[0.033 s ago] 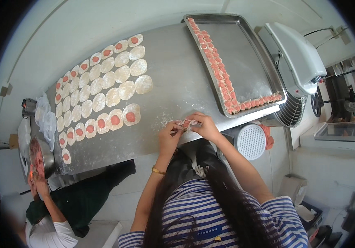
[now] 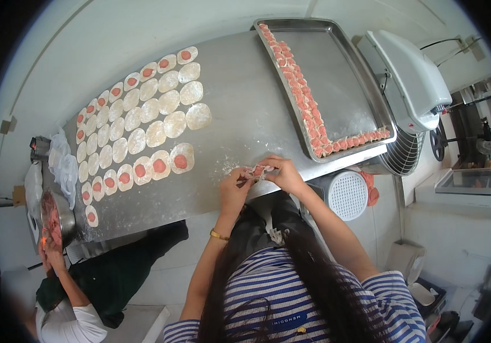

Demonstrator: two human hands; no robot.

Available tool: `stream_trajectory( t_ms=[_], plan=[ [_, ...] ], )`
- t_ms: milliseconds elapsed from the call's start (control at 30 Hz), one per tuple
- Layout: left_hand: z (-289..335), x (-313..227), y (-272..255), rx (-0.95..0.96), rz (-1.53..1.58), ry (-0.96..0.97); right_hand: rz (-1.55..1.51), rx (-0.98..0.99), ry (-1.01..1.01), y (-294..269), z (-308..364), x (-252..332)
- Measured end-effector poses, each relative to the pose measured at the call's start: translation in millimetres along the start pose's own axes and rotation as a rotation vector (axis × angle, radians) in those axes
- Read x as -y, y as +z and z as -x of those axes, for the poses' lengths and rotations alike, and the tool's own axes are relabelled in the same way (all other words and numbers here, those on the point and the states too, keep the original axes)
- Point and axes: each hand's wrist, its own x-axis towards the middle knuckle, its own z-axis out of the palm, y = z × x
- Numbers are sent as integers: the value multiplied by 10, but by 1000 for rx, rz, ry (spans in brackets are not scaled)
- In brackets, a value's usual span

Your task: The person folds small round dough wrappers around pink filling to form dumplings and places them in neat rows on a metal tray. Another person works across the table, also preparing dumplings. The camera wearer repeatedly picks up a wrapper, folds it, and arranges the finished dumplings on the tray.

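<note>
your left hand (image 2: pixel 233 187) and right hand (image 2: pixel 285 175) pinch a meat-filled wrapper (image 2: pixel 258 170), apparently mid-fold; the next pinch likely calls for even pressure.

Soft, bright light; fisheye-bent edges, blackened corners

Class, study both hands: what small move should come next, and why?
Probably a gentle pinch of the wrapper: the left hand and right hand both hold it by its edges, and pink filling shows uncovered between them.
</note>
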Motion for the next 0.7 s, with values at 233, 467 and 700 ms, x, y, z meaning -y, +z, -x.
stream_trajectory(
  t_ms=[233,467,700],
  plan=[
    [-81,-86,77,50,-114,-128,104,-17,-60,-16,-63,-152],
    [-157,48,123,107,-219,-26,126,-31,45,-21,-27,-177],
    [-201,-24,75,117,-315,8,155,-18,-20,-49,-53,-84]
  ],
)
